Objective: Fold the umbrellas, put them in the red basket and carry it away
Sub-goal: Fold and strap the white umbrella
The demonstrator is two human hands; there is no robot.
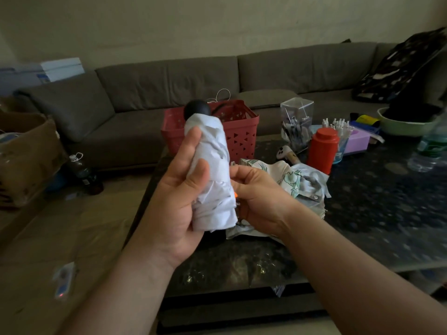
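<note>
left hand [180, 199]: you grip the rolled white umbrella [212, 172] upright, near side of the table [377, 213]
right hand [261, 197]: your fingers pinch its right edge
red basket [242, 131]: just behind
second umbrella [290, 180]: lies unfolded, right

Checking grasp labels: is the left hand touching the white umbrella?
Touching. The head view shows the left hand wrapped around the rolled white umbrella, thumb and a fingertip pressed on its fabric.

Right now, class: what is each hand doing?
Left hand: grips the rolled white umbrella.
Right hand: fingers curled at the umbrella's side, seemingly pinching it.
</note>
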